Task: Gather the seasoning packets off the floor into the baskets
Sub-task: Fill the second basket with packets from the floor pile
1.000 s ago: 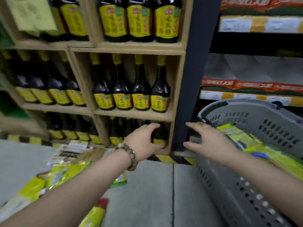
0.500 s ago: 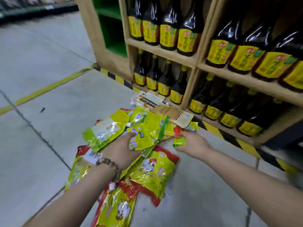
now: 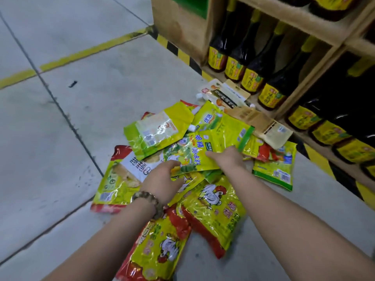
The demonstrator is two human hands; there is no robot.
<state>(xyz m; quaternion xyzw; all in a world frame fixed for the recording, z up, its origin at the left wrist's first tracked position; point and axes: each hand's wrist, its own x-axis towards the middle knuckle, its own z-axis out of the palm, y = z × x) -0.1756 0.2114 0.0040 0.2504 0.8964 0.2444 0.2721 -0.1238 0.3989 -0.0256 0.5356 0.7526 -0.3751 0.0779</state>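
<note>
Several seasoning packets lie in a heap on the grey floor in front of the shelf. On top lies a yellow-green packet with blue writing [image 3: 200, 153]. My left hand [image 3: 162, 179], with a bead bracelet at the wrist, curls its fingers onto that packet's near left edge. My right hand [image 3: 227, 157] grips its right side; the thumb lies on top and the fingers are hidden under the packet. Red-and-yellow chicken packets [image 3: 213, 205] lie just below my hands. Another green-yellow packet [image 3: 158, 128] lies at the heap's left. No basket is in view.
A wooden shelf [image 3: 316, 23] with dark sauce bottles [image 3: 251, 80] stands at the right, close behind the heap. Yellow-and-black hazard tape [image 3: 176, 49] runs along its foot. Brown [image 3: 253, 118] and white [image 3: 223, 94] pouches lie against it. Bare grey floor with a yellow line [image 3: 91, 49] lies to the left.
The view swung left from the grey basket down to the heap. Both hands left the basket, reached the packets and now hold the top yellow-green one.
</note>
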